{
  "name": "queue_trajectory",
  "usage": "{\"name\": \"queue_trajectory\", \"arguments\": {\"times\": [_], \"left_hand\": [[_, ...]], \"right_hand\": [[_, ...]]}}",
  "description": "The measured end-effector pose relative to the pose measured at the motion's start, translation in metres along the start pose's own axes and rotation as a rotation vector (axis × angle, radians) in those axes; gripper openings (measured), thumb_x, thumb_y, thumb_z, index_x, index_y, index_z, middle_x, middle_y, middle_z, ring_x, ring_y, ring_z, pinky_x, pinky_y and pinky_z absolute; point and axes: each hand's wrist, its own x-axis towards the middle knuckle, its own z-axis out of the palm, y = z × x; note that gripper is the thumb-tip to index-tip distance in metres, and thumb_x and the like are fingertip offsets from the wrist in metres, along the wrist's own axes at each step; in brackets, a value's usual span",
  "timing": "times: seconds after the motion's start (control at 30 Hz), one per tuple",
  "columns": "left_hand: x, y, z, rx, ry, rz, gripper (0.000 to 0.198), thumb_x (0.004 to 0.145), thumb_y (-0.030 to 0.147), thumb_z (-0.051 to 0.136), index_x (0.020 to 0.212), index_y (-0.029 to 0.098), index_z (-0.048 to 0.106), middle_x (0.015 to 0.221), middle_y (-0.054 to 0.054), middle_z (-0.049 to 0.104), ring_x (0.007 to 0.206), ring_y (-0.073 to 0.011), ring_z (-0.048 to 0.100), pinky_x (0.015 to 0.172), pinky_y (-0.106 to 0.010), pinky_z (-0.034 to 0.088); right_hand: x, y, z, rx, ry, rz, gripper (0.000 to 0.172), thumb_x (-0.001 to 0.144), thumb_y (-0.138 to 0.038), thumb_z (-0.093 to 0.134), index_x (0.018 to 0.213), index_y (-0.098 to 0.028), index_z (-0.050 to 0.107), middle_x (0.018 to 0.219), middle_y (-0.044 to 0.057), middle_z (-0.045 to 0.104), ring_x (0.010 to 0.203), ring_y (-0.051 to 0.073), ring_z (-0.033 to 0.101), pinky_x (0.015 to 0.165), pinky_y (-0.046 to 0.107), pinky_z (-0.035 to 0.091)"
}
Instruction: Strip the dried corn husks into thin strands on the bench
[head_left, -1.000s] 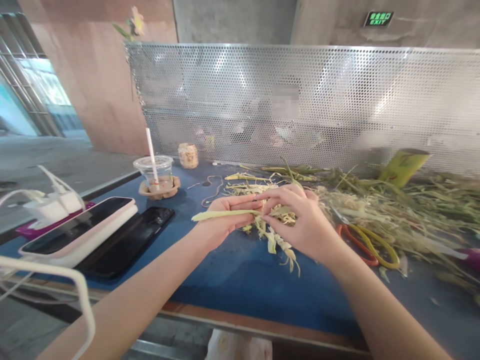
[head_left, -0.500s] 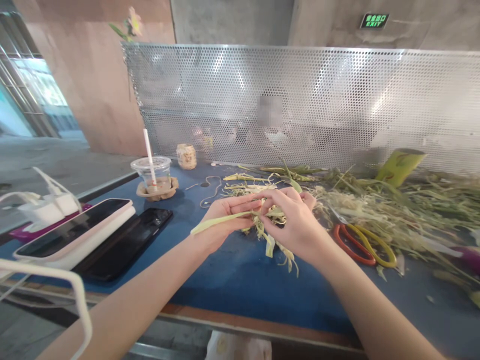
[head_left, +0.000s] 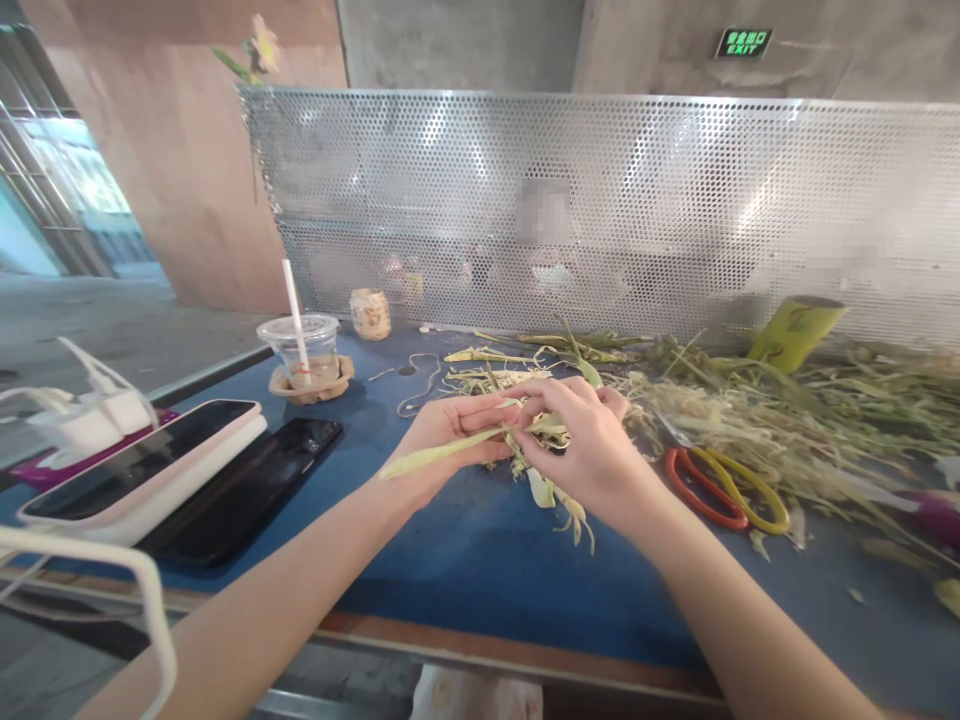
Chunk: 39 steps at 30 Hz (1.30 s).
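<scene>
My left hand point(head_left: 450, 437) is closed around a pale green strip of dried leaf point(head_left: 435, 455), whose broad end lies back across my wrist. Against it, my right hand point(head_left: 577, 430) pinches the strip's other end between thumb and fingers. A tangle of knotted, curled leaf strips point(head_left: 544, 490) hangs below the fingers, over the blue tabletop. Fingers hide the exact spot where the strips meet. Right of my right hand lie scissors point(head_left: 720, 490) with one red and one yellow handle.
Dried leaves and fibres point(head_left: 810, 420) are heaped on the right, beside a green tube point(head_left: 799, 335). Leftwards stand a plastic cup point(head_left: 300, 350) with a straw, a small jar point(head_left: 370, 314) and two phones, one black point(head_left: 247, 490). A perforated metal screen point(head_left: 450, 200) closes the back.
Both hands keep nearly the same pose, with small finger movements at the strip. The view has shifted slightly, so the surroundings sit a little further left.
</scene>
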Motion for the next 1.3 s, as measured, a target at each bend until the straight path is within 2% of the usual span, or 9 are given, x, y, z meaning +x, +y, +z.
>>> {"name": "queue_trajectory", "arguments": {"times": [0.23, 0.47, 0.53, 0.73, 1.0, 1.07, 1.2, 1.3], "left_hand": [[0.0002, -0.0006, -0.0008, -0.021, 0.010, 0.019, 0.057, 0.056, 0.002, 0.072, 0.111, 0.013, 0.059, 0.102, -0.011, 0.068, 0.093, -0.0246, 0.063, 0.081, -0.033, 0.050], [0.0000, 0.0019, 0.0013, -0.011, 0.029, 0.021, 0.048, 0.058, 0.006, 0.072, 0.105, 0.013, 0.063, 0.098, -0.010, 0.069, 0.099, -0.0250, 0.061, 0.078, -0.029, 0.051], [-0.0003, 0.0028, 0.0021, -0.007, 0.021, 0.017, 0.049, 0.059, 0.005, 0.071, 0.106, 0.012, 0.062, 0.101, -0.010, 0.068, 0.101, -0.0248, 0.059, 0.080, -0.029, 0.051], [0.0023, -0.0016, -0.0014, -0.039, 0.070, 0.005, 0.055, 0.053, 0.000, 0.072, 0.106, 0.011, 0.062, 0.097, -0.010, 0.069, 0.094, -0.0256, 0.063, 0.081, -0.033, 0.051], [0.0021, -0.0028, -0.0034, -0.007, 0.064, 0.033, 0.058, 0.054, 0.000, 0.070, 0.110, 0.012, 0.060, 0.097, -0.009, 0.070, 0.100, -0.0255, 0.060, 0.088, -0.036, 0.047], [0.0007, -0.0017, -0.0017, 0.047, 0.066, 0.066, 0.058, 0.055, 0.002, 0.071, 0.110, 0.013, 0.060, 0.097, -0.008, 0.070, 0.101, -0.0262, 0.059, 0.090, -0.037, 0.046], [-0.0012, -0.0003, 0.0005, 0.122, 0.025, 0.109, 0.056, 0.058, 0.004, 0.068, 0.111, 0.016, 0.060, 0.101, -0.007, 0.068, 0.104, -0.0269, 0.057, 0.087, -0.037, 0.048], [-0.0014, 0.0010, 0.0003, 0.156, 0.013, 0.112, 0.055, 0.060, 0.005, 0.067, 0.113, 0.018, 0.059, 0.103, -0.006, 0.068, 0.106, -0.0269, 0.056, 0.085, -0.036, 0.048]], "right_hand": [[0.0011, -0.0016, 0.0022, -0.100, 0.010, 0.025, 0.027, 0.075, -0.014, 0.051, 0.099, -0.026, 0.052, 0.078, -0.001, 0.067, 0.086, 0.021, 0.052, 0.079, 0.040, 0.019], [0.0001, -0.0015, 0.0006, -0.003, -0.057, 0.002, 0.031, 0.073, -0.016, 0.057, 0.101, -0.027, 0.052, 0.087, 0.000, 0.065, 0.091, 0.020, 0.052, 0.082, 0.039, 0.023], [0.0001, -0.0018, 0.0002, 0.018, -0.053, 0.022, 0.030, 0.072, -0.012, 0.056, 0.098, -0.027, 0.053, 0.085, -0.001, 0.064, 0.088, 0.019, 0.053, 0.082, 0.038, 0.023], [0.0002, -0.0049, -0.0009, 0.059, -0.067, 0.085, 0.009, 0.072, -0.013, 0.052, 0.075, -0.022, 0.052, 0.080, -0.003, 0.063, 0.081, 0.016, 0.054, 0.082, 0.038, 0.023], [0.0002, -0.0027, -0.0003, 0.106, -0.063, 0.125, 0.009, 0.070, -0.012, 0.052, 0.067, -0.020, 0.053, 0.075, -0.004, 0.063, 0.076, 0.015, 0.055, 0.082, 0.038, 0.021], [-0.0003, -0.0027, -0.0015, 0.145, -0.077, 0.126, 0.014, 0.070, -0.010, 0.051, 0.074, -0.023, 0.055, 0.073, -0.005, 0.063, 0.077, 0.016, 0.057, 0.082, 0.038, 0.022], [-0.0013, -0.0030, -0.0034, 0.188, -0.134, 0.112, 0.044, 0.069, -0.007, 0.049, 0.107, -0.029, 0.050, 0.067, -0.006, 0.062, 0.080, 0.017, 0.058, 0.084, 0.041, 0.022], [-0.0011, -0.0028, -0.0035, 0.193, -0.166, 0.117, 0.049, 0.069, -0.007, 0.048, 0.112, -0.030, 0.046, 0.067, -0.006, 0.062, 0.081, 0.017, 0.058, 0.086, 0.043, 0.021]]}}
